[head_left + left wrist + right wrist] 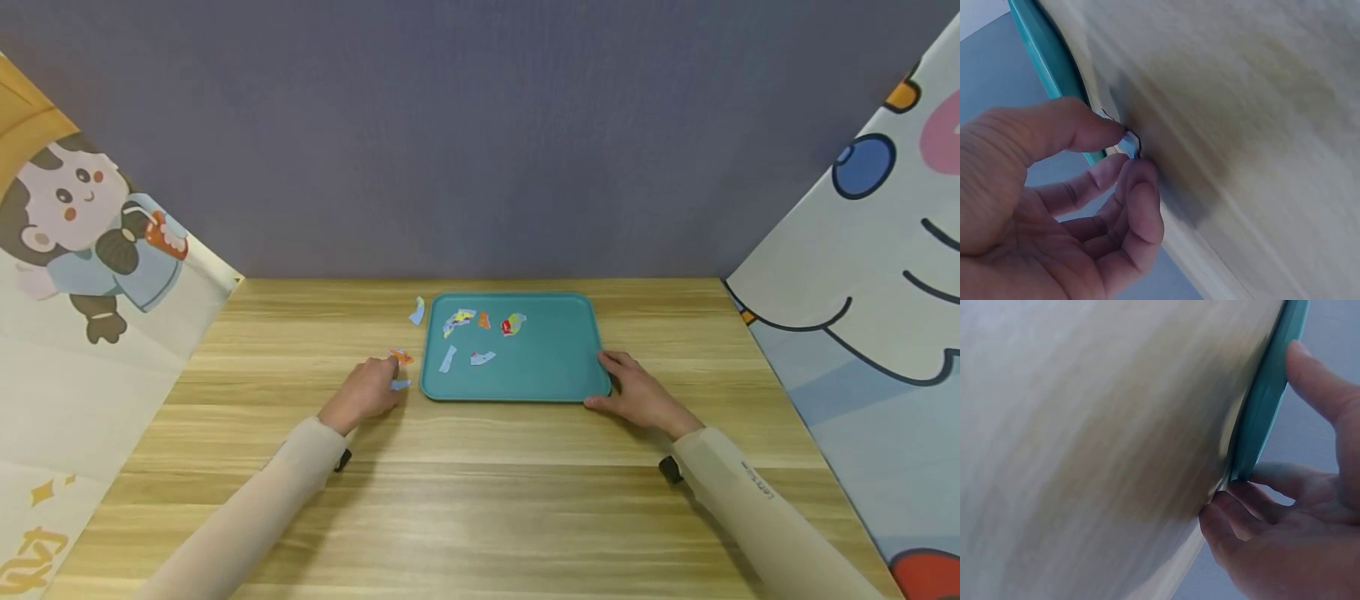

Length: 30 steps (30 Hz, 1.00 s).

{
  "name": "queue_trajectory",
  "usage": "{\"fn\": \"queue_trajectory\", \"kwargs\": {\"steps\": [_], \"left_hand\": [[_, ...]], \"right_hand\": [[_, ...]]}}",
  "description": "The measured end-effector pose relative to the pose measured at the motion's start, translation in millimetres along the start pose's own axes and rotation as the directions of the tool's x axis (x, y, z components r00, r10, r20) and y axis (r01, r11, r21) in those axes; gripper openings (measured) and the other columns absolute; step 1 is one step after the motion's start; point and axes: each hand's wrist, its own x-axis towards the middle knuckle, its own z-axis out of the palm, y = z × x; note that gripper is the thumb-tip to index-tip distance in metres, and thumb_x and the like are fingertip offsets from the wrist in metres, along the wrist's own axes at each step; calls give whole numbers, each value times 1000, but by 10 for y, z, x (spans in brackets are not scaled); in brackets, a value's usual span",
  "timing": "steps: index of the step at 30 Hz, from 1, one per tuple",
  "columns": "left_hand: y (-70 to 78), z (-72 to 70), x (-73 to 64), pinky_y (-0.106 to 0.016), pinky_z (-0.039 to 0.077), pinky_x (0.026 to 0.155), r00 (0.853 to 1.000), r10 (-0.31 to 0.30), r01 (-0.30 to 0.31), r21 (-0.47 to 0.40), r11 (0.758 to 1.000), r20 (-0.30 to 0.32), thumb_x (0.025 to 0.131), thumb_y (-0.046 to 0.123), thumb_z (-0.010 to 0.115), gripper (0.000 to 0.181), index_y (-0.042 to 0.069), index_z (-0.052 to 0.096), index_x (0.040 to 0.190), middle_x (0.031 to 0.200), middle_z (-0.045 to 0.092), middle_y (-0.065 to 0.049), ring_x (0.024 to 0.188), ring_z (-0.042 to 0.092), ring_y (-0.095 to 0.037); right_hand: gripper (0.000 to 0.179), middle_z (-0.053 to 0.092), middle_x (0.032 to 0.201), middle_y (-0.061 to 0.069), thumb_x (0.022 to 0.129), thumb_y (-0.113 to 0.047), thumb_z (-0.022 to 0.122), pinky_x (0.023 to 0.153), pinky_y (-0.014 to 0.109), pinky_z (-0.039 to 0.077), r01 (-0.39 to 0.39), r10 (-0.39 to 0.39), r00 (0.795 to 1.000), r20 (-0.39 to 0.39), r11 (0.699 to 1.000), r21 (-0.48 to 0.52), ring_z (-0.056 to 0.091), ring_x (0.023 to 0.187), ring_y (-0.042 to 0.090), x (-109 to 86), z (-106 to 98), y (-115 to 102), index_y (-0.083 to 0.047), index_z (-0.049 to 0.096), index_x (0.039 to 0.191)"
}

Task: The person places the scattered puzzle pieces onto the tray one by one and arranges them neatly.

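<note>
head view: a teal tray (555,367) lies flat on a wooden table (480,500), near its middle, with several small coloured paper scraps (483,333) scattered over its left half. the right hand (637,396) rests at the tray's near right corner, thumb along the right rim and fingers curled against the front edge. the left hand (367,392) is just beside the tray's left edge, fingers bent down onto the table where a pale blue scrap (400,384) lies at the fingertips and an orange scrap (401,357) lies just beyond them. another pale blue piece (417,312) sits on the table close to the tray's far left corner. cartoon-printed panels (82,275) stand at both sides, with a grey wall (480,125) behind.

left wrist view: the left hand (1060,212) pinches a small pale blue scrap (1129,144) between thumb and fingertips, right against the table surface (1247,125). the tray's teal edge (1047,56) shows just behind the thumb.

right wrist view: the right hand (1297,525) grips the tray's rim (1266,400), thumb on one side of the edge and curled fingers on the other, where the rim meets the table (1085,450).
</note>
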Motion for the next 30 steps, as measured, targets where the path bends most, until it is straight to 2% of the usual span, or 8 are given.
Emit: {"fn": "queue_trajectory", "kwargs": {"steps": [4,8,15,24,27,30], "left_hand": [[4,4,5,-31,44,53,1000,-3,3,-20,1000,7,77,1,69,11,2,58,81,69,56,-5,59,51,-21],[-8,27,0,-32,44,54,1000,14,-14,-27,1000,-11,79,2,69,10,3,59,78,68,56,-4,59,52,-21],[-53,68,-22,-33,45,58,998,39,-41,-52,998,-49,79,5,72,14,2,59,84,73,57,-5,63,51,-20],[-58,-18,-56,-36,47,61,991,30,-40,-75,996,-132,69,-5,66,26,-1,61,93,80,59,-10,70,55,-23],[-57,-57,-64,-37,49,63,984,42,-60,-103,993,-170,68,-6,65,27,0,61,94,82,60,-11,73,58,-24],[-50,-96,-66,-37,49,63,970,81,-108,-106,989,-228,69,-7,65,24,0,61,92,81,60,-10,73,58,-24]], "right_hand": [[93,24,146,25,83,-49,67,102,57,28,-1,1,1000,-1,1000,-2,27,131,45,5,3,1,7,25,144],[93,24,146,25,83,-47,68,102,56,28,-3,3,1000,0,1000,3,27,131,44,4,-1,-4,7,25,144],[90,24,146,26,84,-41,69,102,56,28,12,-11,1000,0,1000,18,27,131,45,-8,-14,-30,9,25,144],[90,24,146,26,84,-41,69,102,56,28,9,-9,1000,-1,1000,18,26,131,45,-20,-12,-32,9,25,144],[89,24,146,26,84,-40,69,102,56,28,15,-15,1000,-5,1000,22,26,131,45,-21,-10,-32,10,25,143],[89,24,146,26,84,-41,69,102,56,28,16,-16,1000,-5,1000,25,26,131,45,-21,-9,-34,10,25,143]]}}
